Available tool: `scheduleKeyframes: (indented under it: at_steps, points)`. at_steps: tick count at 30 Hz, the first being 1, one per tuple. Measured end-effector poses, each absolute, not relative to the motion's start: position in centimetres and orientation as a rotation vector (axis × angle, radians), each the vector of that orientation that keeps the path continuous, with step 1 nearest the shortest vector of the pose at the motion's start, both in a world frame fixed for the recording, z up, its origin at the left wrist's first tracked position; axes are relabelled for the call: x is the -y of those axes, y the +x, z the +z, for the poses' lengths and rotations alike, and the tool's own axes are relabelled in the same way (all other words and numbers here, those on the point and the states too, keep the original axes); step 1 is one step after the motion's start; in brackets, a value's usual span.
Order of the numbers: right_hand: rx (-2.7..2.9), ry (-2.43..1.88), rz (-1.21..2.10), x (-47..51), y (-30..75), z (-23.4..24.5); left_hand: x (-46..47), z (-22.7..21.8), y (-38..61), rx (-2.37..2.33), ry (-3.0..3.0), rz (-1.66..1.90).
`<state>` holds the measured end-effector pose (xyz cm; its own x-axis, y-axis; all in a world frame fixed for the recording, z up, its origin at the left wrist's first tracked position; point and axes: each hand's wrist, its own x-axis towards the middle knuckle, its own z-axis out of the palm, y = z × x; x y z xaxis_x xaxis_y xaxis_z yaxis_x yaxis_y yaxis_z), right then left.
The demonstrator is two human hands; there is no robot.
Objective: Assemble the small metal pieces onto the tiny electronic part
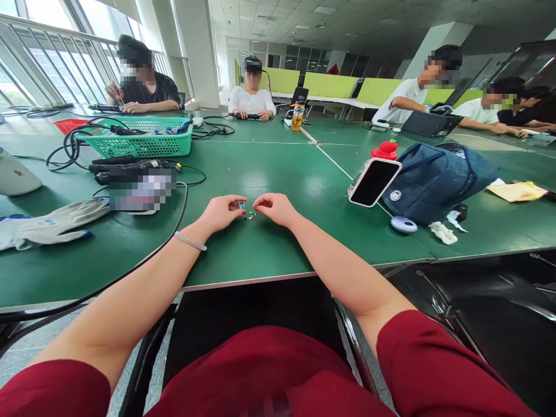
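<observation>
Between the thumb and fingers of my left hand (223, 212) is a small circuit board (242, 205), held a little above the green table (278, 255). My right hand (274, 208) is just to the right of it, with thumb and fingertips pinched together. Whatever lies in that pinch is too small to make out. Several tiny loose parts (251, 215), pale and dark, are scattered on the table below and between my two hands.
Left: a green basket (143, 145) of cables, a work glove (56, 220) and a black cable (174, 223) near my left arm. Right: a phone (375, 182) propped upright, a blue backpack (438, 176), a lilac round case (403, 225) and crumpled tissue (443, 233). Several people sit around the table.
</observation>
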<state>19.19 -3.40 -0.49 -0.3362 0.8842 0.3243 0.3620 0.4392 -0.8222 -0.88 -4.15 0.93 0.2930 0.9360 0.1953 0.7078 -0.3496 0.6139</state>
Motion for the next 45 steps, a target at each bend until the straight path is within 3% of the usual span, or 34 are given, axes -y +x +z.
scheduleKeyframes:
  at_steps: [6,15,45]
  points:
    - [1.547,-0.900,1.185,2.8,18.5,-1.1,4.6,1.1,-0.5,-1.445,2.307,0.735]
    - [1.404,-0.958,1.321,3.3,18.5,-0.7,5.4,1.4,0.5,-1.470,2.463,0.730]
    - [1.557,-0.942,1.081,3.9,17.9,-0.6,5.5,1.2,0.3,-1.374,2.293,0.849]
